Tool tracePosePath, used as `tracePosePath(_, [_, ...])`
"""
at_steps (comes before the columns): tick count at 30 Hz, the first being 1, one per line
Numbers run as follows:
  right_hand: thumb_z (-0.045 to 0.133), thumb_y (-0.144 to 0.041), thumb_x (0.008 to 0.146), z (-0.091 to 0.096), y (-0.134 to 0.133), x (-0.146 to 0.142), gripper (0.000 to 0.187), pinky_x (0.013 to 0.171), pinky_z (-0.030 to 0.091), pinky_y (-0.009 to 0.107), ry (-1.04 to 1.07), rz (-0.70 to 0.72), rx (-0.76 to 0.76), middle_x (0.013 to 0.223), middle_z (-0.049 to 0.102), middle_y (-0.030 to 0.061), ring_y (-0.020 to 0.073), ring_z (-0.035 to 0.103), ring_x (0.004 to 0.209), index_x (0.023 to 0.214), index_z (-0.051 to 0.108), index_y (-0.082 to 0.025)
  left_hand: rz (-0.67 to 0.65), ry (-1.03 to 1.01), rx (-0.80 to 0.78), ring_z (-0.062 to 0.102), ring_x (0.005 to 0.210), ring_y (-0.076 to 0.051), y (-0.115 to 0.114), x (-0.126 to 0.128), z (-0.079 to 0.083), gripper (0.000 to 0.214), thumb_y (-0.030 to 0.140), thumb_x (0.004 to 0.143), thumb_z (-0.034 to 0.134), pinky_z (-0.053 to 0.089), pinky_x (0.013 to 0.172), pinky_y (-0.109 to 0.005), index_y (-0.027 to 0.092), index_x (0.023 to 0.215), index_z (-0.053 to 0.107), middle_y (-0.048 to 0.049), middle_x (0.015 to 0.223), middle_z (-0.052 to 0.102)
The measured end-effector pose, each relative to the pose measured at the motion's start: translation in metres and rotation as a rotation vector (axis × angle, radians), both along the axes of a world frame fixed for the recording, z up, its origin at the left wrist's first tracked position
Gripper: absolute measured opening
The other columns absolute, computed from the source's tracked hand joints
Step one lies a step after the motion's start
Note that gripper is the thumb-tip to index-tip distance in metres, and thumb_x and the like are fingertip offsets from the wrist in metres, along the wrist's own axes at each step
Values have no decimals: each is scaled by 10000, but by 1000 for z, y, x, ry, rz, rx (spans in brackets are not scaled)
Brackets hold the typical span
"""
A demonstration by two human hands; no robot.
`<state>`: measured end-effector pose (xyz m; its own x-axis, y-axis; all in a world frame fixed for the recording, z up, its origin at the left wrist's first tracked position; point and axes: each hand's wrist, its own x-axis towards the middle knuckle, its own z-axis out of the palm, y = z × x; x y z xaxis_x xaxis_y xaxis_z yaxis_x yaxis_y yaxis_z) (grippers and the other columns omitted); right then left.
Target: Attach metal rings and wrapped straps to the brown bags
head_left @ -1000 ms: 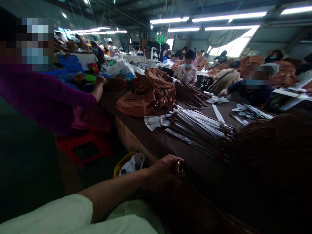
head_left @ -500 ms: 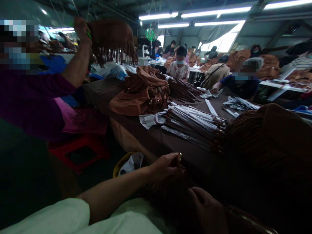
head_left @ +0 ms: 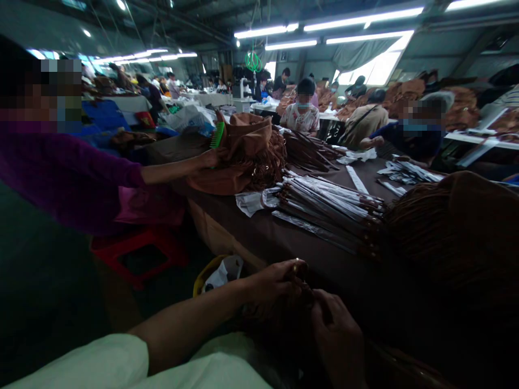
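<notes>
- Left hand (head_left: 273,283): curling shut, gripping a small metal buckle (head_left: 299,266) at lower centre of the frame.
- Right hand (head_left: 334,332): closing just beside it, its fingers (head_left: 324,310) pinching a brown fringed leather piece (head_left: 279,324) that is hanging below the buckle, dim at the bottom of the frame.
- Tabletop (head_left: 227,219): brown-covered, carrying bundled straps (head_left: 328,213) and a heaped tan leather bag (head_left: 247,162).
- Co-worker's hand (head_left: 213,158): reaching onto that bag from the left, purple sleeve (head_left: 68,167) extending, green comb (head_left: 217,135) showing just above.
- Brown fringed heap (head_left: 450,232): looming in the right foreground.

A brown-clothed table (head_left: 284,237) holds bundled straps (head_left: 328,213) and a tan bag (head_left: 227,181)
</notes>
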<state>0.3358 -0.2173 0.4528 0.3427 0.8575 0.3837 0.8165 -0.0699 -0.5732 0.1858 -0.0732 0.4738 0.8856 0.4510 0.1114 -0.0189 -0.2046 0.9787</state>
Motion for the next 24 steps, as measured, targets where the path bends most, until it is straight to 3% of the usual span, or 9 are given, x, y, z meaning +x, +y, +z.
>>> tracePosePath(4, [491,-356,906,9,13,-1,244,828,507,356,79,20,2,972,684,89,214,645,892,977,656,-190,-41,1,8,534,1075,-200,1,-1,-3,544,242,830,590,417,963,-320,157,1342,429,-82,1178,568])
tracePosePath(8, [488,-395,906,8,21,-1,302,845,520,384,171,37,-75,1032,685,104,234,648,945,1059,645,-186,-73,-12,-84,510,1161,-222,1,-6,-12,629,292,830,622,388,1013,-356,158,1393,376,-118,1281,529])
tracePosePath(12, [531,-341,878,4,19,6,281,855,536,373,208,186,-229,1077,689,93,231,657,971,1085,651,-192,-107,-54,-193,491,1188,-236,3,-10,-17,664,386,826,644,383,1013,-374,167,1398,387,-127,1319,504])
tracePosePath(15, [520,-311,874,1,14,8,270,856,536,375,159,191,-209,1047,699,91,228,666,950,1066,661,-183,-78,-51,-258,504,1169,-247,4,-9,-18,708,426,794,676,398,994,-384,163,1392,403,-126,1295,522])
tracePosePath(18, [469,-387,901,0,8,7,328,840,536,399,123,84,-173,1022,711,104,246,676,928,1046,675,-176,39,-29,-240,506,1172,-244,1,-9,-17,700,396,761,712,400,999,-373,158,1361,440,-122,1303,517])
tracePosePath(20, [463,-438,904,1,3,8,359,850,533,398,150,45,-181,1042,715,98,249,680,934,1044,681,-189,170,-11,-140,504,1174,-241,-6,-15,-14,705,353,715,754,413,993,-362,171,1331,463,-116,1309,508])
tracePosePath(24, [545,-543,840,10,-6,11,393,811,549,360,244,-86,-201,997,738,80,257,696,894,974,711,-213,641,-174,247,549,1058,-198,-32,-38,-1,410,249,810,630,470,893,-336,199,1196,498,-102,1182,555])
